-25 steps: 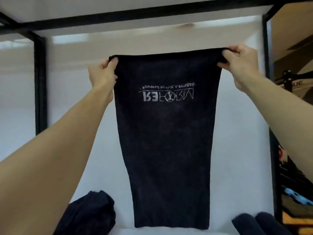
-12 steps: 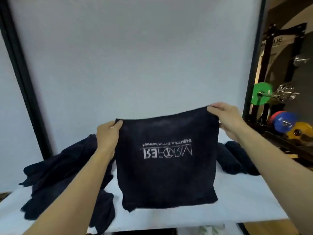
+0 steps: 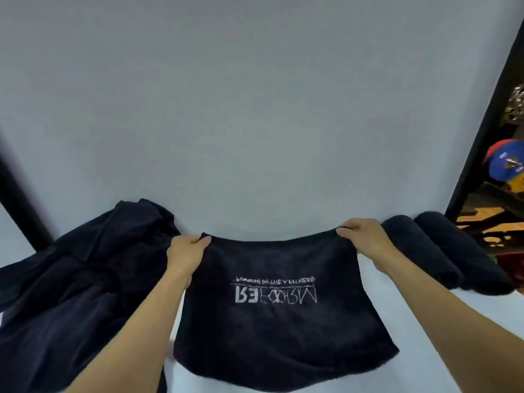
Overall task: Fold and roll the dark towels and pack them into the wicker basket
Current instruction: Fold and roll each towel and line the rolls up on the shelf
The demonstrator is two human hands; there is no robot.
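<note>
Left grip [image 3: 185, 255] pinches the far left corner of a dark towel [image 3: 278, 321], thumb on top and fingers curled under the edge. Just to its left a loose pile of towels [image 3: 79, 279] lies crumpled on the white bench [image 3: 425, 321], reaching back to the pale backdrop [image 3: 255, 109]. A black post [image 3: 17, 199] stands behind the pile.

Half a second ago the towel hung upright between the hands with only its lower edge on the bench, and a second ago it hung at full length, high in the air. Now it has come down and lies spread over the bench, its near edge toward the person. Only the far edge is held up a little, sagging in a shallow curve between the two corners. The white lettering faces up and reads upside down and mirrored, as before. Whether the cloth is doubled under itself cannot be told.

Right grip [image 3: 365, 238] holds the far right corner in the same way, closed on the hem. Just right of it two rolled towels [image 3: 419, 251] lie side by side on the bench, touching each other, where they lay earlier. Beyond them rises a second black post [image 3: 482, 123], with blue and yellow weight plates [image 3: 507, 163] past it.
</note>
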